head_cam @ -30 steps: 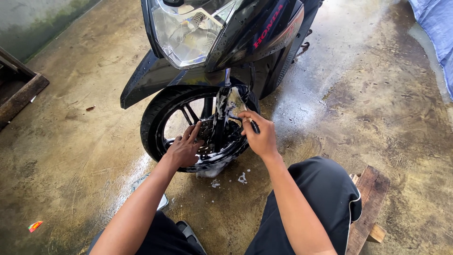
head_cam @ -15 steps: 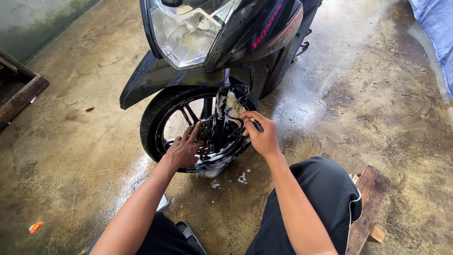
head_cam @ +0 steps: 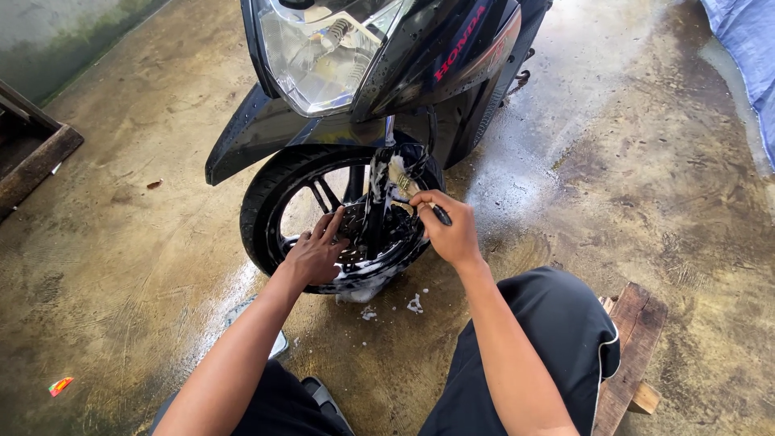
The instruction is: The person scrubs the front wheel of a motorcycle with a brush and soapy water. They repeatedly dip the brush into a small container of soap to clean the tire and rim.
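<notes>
Head view, looking down at the front wheel (head_cam: pixel 278 214) of a black scooter (head_cam: pixel 420 73), taken here as the landmark.

Left hand (head_cam: pixel 313 257) spread flat against the wheel's hub side, fingers (head_cam: pixel 333 224) open and reaching between the spokes; gripping nothing, only pressing on the soapy metal. Right hand (head_cam: pixel 449 230) just right of the wheel, at the fork leg (head_cam: pixel 378 198), fingers curled tight around a small brush (head_cam: pixel 436 211) with a dark handle; bristle end hidden in foam against the fork, so exact contact point hard to tell.

White suds (head_cam: pixel 362 284) hanging along the wheel's lower rim, with a few flecks on the wet concrete floor (head_cam: pixel 605 178) just below it. Headlight (head_cam: pixel 323 48) directly above the wheel. Low wooden stool (head_cam: pixel 634 339) well right of and below the wheel, beside the dark trouser knee (head_cam: pixel 557 323). Sandal (head_cam: pixel 323 400) below the wheel, between both forearms. Wooden crate edge (head_cam: pixel 32 153) far left of the wheel. Small red scrap (head_cam: pixel 60 386) on the floor, well to the lower left of the wheel.
</notes>
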